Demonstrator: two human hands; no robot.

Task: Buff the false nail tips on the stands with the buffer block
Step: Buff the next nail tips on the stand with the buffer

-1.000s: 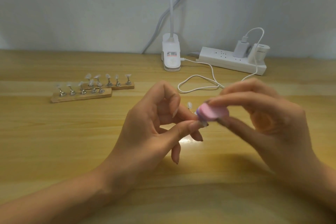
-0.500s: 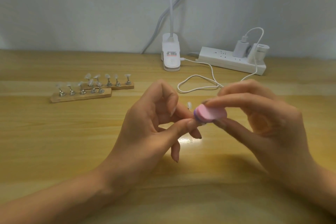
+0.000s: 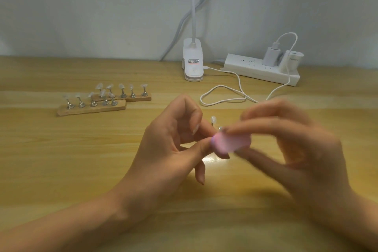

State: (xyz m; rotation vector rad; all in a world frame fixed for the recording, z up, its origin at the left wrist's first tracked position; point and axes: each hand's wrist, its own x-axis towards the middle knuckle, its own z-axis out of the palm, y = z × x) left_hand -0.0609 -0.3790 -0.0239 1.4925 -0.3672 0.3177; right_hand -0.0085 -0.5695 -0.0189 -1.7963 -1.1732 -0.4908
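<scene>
Blurred, a person's right hand [image 3: 302,149] pinched the pink buffer block [image 3: 235,142] just beside a nail tip [image 3: 213,118] pinched in the left hand [image 3: 169,149]; two wooden stands [image 3: 92,109] stood beyond it, farther left.

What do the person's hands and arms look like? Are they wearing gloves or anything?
No gloves. The left hand and right hand are bare, and so are the left forearm and right forearm: no sleeves in view. No ring, bracelet or watch shows. The left hand's fingers are slim, with longish pointed nails. The right hand is blurred, so its nails are unclear.
</scene>
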